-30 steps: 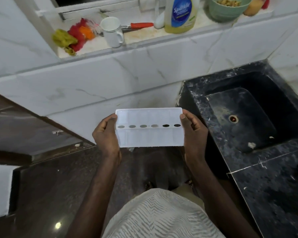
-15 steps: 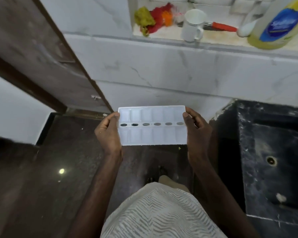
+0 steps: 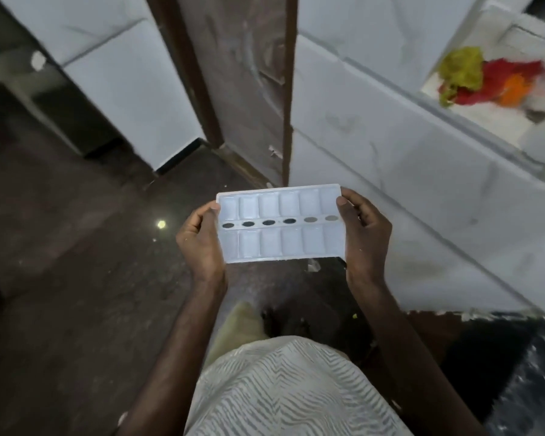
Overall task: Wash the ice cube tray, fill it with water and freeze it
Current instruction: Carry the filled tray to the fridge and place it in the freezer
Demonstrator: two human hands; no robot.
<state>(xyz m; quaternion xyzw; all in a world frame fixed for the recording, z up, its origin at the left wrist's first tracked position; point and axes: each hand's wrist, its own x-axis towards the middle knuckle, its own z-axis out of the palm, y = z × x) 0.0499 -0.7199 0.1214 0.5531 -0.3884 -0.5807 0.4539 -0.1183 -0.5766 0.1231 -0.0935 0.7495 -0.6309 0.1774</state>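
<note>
Our fingers [image 3: 213,209] are curled round the two short ends of the ice cube tray [image 3: 280,228]. On the left hand [image 3: 202,243] the thumb lies over the rim with the rest tucked beneath. The right hand [image 3: 367,234] mirrors it at the other end, thumb on top and the others wrapped under. Both grips are closed on the tray and nothing else is in them.

We judge that we hold it this way so that the tray sits flat between the fingers, cups upward, with neither end dipping. A grip at each end is the steadiest carry for a long, shallow piece of plastic, and it leaves both rows of cups uncovered. Whether the cups have water in them we cannot tell; they look pale and glossy, no more. A level, two-handed carry would suit a filled tray on its way to the freezer, so we take the washing and filling as likely done and the freezing as left.

Directly below the fingers, well apart from the tray, is the dark polished floor [image 3: 76,278], which shows through some of the oval holes along the tray's middle strip. Ahead of the fingers stands a brown wooden door frame [image 3: 243,89], and ahead and to the right a white marble wall [image 3: 390,158]. Far up to the right of the right hand, a ledge [image 3: 497,118] carries a yellow, red and orange bundle [image 3: 485,80], too blurred to name. Low to the right, past the right forearm, is the edge of a black speckled counter [image 3: 523,382].
</note>
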